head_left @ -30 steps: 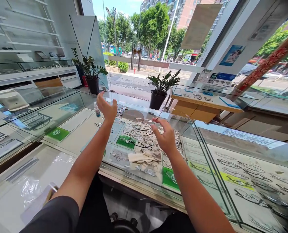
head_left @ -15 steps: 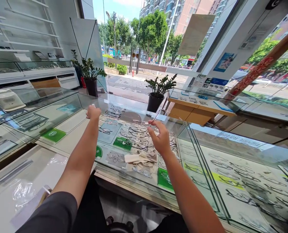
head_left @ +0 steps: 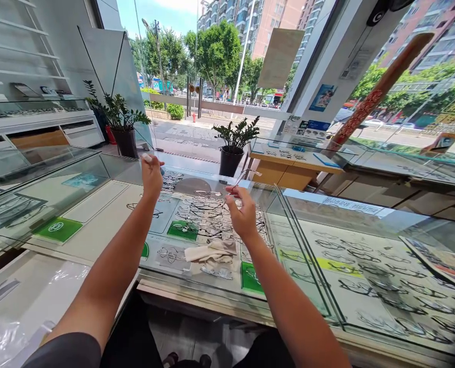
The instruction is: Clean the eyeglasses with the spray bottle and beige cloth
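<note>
My left hand (head_left: 151,176) is raised over the far left part of the glass counter (head_left: 189,273), its fingers closed. A small whitish end shows above the fingers and a bluish bit at their right side; the thing itself is mostly hidden. Between thumb and fingers of my right hand (head_left: 243,212) is a thin-framed pair of glasses (head_left: 255,173), tilted up and away from me. Below the hands, many eyeglass frames (head_left: 200,209) lie in rows on the counter. Nearer me are a crumpled beige cloth (head_left: 211,253) and a clear pair of glasses (head_left: 218,272).
Green cards (head_left: 182,230) lie among the frames, and another green card (head_left: 59,229) is at the left. A second glass display case (head_left: 350,230) with glasses stands to the right. Beyond the counter are a potted plant (head_left: 233,145) and a wooden desk (head_left: 285,171).
My left hand has lifted and turned upward, showing more of the whitish thing in it. My right hand still has the glasses, now tilted differently. The view has shifted to the right.
</note>
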Demonstrator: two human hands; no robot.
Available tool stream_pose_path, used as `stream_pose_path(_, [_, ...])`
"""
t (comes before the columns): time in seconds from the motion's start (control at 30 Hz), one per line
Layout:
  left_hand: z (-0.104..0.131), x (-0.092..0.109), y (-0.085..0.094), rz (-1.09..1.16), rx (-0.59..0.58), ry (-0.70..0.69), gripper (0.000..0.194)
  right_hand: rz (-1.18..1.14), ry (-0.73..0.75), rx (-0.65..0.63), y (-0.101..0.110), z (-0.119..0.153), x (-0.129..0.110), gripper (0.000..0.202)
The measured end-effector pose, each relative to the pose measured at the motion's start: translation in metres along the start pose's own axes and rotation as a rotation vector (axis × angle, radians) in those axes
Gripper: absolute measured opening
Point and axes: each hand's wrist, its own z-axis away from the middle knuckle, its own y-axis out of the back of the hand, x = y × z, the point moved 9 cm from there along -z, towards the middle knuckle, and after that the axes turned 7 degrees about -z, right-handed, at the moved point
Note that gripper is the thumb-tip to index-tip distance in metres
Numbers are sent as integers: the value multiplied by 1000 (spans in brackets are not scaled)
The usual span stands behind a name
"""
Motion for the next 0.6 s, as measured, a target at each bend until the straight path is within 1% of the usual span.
stream_pose_path(0.03, [14,7,-17,52,-64,-10,37,-20,-15,14,2,-1,1,25])
stream_pose_path(0.1, [48,22,-61,250,-343,-12,54,-77,-55,31,4,-2,6,25])
stream_pose_path(0.13, [67,30,-78,318,-466,-2,59,-117,-81,30,4,-3,9,25])
stream_pose_path(0.17, [85,36,-90,369,-571,20,61,-161,-109,22,3,-3,12,25])
stream_pose_path(0.2, [101,42,-100,406,-653,53,62,-208,-139,7,1,-4,14,24])
stream_pose_path(0.27, [126,51,-110,455,-780,125,65,-289,-194,-30,-3,-4,18,23])
stream_pose_path(0.37, [147,62,-114,507,-918,233,62,-371,-244,-63,-6,-5,17,20])
stream_pose_path(0.43, [154,65,-114,552,-965,312,61,-415,-266,-78,-7,-6,15,22])
stream_pose_path(0.5, [157,66,-113,626,-986,398,58,-450,-288,-103,-9,-6,14,26])
stream_pose_path(0.6, [163,72,-114,739,-1077,483,41,-499,-330,-166,-15,-3,14,28])
